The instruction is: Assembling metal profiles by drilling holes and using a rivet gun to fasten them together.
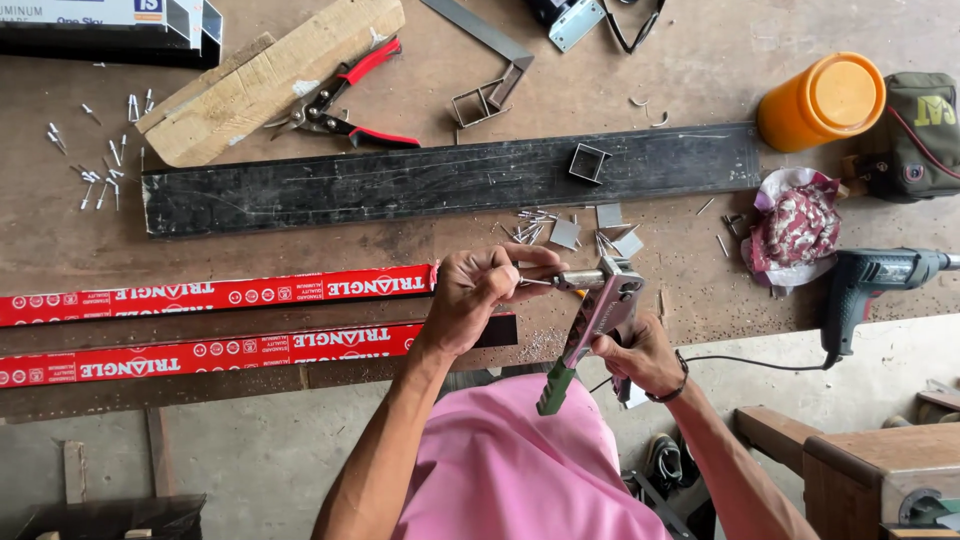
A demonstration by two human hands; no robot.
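Metal rivet gun (598, 312) gripped in right hand (640, 355), left hand (478, 290) pinching a rivet (535, 281) at its nose.

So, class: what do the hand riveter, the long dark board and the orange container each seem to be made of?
Hand riveter: bare grey metal, dull shine, with a green sleeve, probably plastic or rubber, on its handle end.
Long dark board: looks like wood painted black, scratched and worn pale in places.
Orange container: probably plastic, smooth and evenly coloured.
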